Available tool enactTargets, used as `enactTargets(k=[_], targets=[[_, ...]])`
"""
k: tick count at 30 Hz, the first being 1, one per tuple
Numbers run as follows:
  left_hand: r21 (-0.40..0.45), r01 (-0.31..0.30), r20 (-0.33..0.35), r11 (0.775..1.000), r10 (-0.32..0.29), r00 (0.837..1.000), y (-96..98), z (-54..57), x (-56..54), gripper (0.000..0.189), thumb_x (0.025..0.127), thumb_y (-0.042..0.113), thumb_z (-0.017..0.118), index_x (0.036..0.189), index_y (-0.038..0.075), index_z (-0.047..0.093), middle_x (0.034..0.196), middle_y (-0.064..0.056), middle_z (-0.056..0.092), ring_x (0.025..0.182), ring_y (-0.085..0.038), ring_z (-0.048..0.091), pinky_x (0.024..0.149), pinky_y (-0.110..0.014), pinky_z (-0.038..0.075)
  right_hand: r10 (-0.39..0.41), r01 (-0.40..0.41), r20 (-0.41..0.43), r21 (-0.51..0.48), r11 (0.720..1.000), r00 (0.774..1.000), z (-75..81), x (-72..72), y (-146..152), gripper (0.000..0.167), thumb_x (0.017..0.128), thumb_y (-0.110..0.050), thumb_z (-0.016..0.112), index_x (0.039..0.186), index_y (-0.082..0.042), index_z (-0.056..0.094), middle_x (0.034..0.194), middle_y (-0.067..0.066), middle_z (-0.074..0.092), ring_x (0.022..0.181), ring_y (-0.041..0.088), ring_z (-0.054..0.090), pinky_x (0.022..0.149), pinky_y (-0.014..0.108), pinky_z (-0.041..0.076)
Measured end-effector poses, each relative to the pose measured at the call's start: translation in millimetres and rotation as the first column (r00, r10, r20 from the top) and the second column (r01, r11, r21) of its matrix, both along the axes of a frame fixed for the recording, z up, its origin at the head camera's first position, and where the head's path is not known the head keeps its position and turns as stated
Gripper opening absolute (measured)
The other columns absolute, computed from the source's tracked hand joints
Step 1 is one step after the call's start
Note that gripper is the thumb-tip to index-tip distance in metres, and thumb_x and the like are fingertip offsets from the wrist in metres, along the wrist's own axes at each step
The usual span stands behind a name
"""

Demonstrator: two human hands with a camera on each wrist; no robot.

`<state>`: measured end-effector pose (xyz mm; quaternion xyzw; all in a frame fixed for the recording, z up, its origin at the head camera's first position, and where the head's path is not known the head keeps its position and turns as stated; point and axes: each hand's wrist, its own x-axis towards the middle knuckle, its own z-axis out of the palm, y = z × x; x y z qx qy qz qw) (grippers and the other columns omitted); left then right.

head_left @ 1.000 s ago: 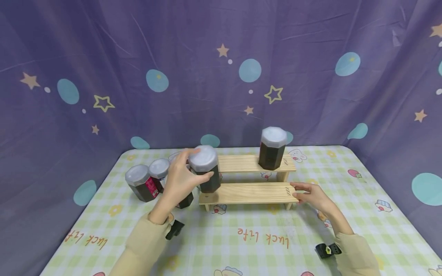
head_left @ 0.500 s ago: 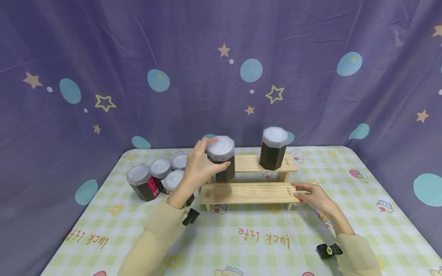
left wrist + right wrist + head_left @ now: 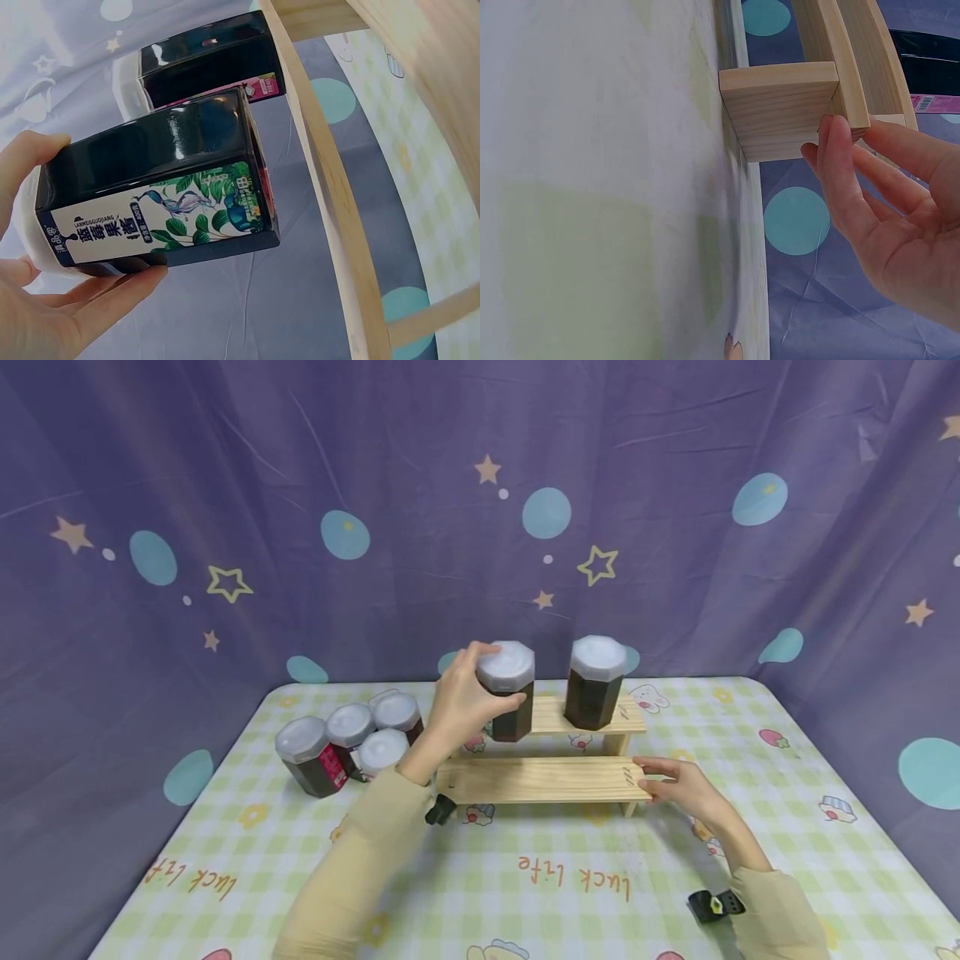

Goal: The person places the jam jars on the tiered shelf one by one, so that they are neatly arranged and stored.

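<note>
A dark jam jar with a pale lid [image 3: 513, 718] is gripped by my left hand [image 3: 459, 702], thumb and fingers around its lid end. In the left wrist view its label shows leaves and dark fruit. The jar is upright, its base overlapping the front edge of the upper step of a two-step wooden rack [image 3: 540, 781]; contact cannot be told. Another jam jar [image 3: 592, 697] stands on the upper step's right end. My right hand [image 3: 682, 789] pinches the right end of the lower step, fingers and thumb on the board's edge [image 3: 851, 112].
To the rack's left stand several more lidded jars, among them one with a pink label [image 3: 311, 760] and one partly behind my left sleeve [image 3: 384, 750]. A checked cloth [image 3: 570, 910] covers the table. A purple curtain [image 3: 420, 593] hangs behind.
My left hand has carried the jam jar right and up, from the lower step's left end to the upper step's middle. The right hand stays on the rack.
</note>
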<state>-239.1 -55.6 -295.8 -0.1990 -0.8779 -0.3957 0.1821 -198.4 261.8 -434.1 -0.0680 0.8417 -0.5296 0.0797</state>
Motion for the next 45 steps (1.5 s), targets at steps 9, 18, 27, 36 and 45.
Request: enactTargets(k=[9, 18, 27, 36, 45], targets=[[-0.02, -0.02, 0.022, 1.0, 0.02, 1.0, 14.6, 2.2, -12.6, 0.063, 0.063, 0.031, 0.078, 0.115, 0.012, 0.049, 0.103, -0.011, 0.052, 0.09, -0.024, 0.052, 0.072, -0.036, 0.047, -0.004, 0.004, 0.0, 0.006, 1.0, 1.0, 0.3, -0.3, 0, 0.049, 0.086, -0.015, 0.058, 0.127, 0.006, 0.042, 0.123, 0.032, 0.042, 0.081, 0.019, 0.062, 0.067, 0.036, 0.051], [-0.034, -0.027, 0.02, 0.999, 0.027, 0.999, 27.1, 0.2, -21.0, 0.063, 0.062, 0.032, 0.078, 0.115, 0.012, 0.049, 0.101, -0.01, 0.052, 0.086, -0.024, 0.053, 0.069, -0.035, 0.046, -0.002, 0.002, 0.0, -0.012, 1.0, 1.0, 1.4, 0.0, -1, 0.05, 0.086, -0.015, 0.058, 0.127, 0.007, 0.042, 0.123, 0.033, 0.042, 0.081, 0.02, 0.061, 0.067, 0.036, 0.051], [-0.043, -0.017, 0.05, 0.999, 0.019, 0.999, 36.8, -1.3, -25.3, 0.064, 0.064, 0.034, 0.077, 0.117, 0.013, 0.048, 0.103, -0.009, 0.052, 0.085, -0.023, 0.052, 0.069, -0.035, 0.046, -0.004, 0.004, 0.003, -0.023, 1.0, 1.0, 2.0, 0.6, -1, 0.05, 0.086, -0.016, 0.058, 0.127, 0.007, 0.041, 0.124, 0.032, 0.041, 0.083, 0.022, 0.061, 0.067, 0.036, 0.051], [-0.051, -0.017, 0.09, 0.999, 0.022, 0.996, 42.3, -7.9, -29.2, 0.063, 0.067, 0.036, 0.074, 0.119, 0.015, 0.046, 0.105, -0.009, 0.049, 0.085, -0.023, 0.051, 0.066, -0.035, 0.045, -0.013, 0.013, 0.004, -0.015, 1.0, 1.0, 1.3, 1.1, -1, 0.05, 0.086, -0.015, 0.058, 0.127, 0.007, 0.042, 0.123, 0.032, 0.042, 0.081, 0.02, 0.061, 0.067, 0.035, 0.051], [-0.059, -0.03, 0.086, 0.998, 0.035, 0.996, 46.3, -13.0, -31.4, 0.063, 0.067, 0.036, 0.075, 0.118, 0.014, 0.047, 0.103, -0.01, 0.05, 0.083, -0.024, 0.052, 0.066, -0.035, 0.046, -0.018, 0.019, 0.021, -0.035, 0.999, 1.0, 0.2, 1.2, -2, 0.051, 0.086, -0.016, 0.058, 0.128, 0.006, 0.041, 0.124, 0.032, 0.041, 0.085, 0.022, 0.061, 0.068, 0.036, 0.051]])
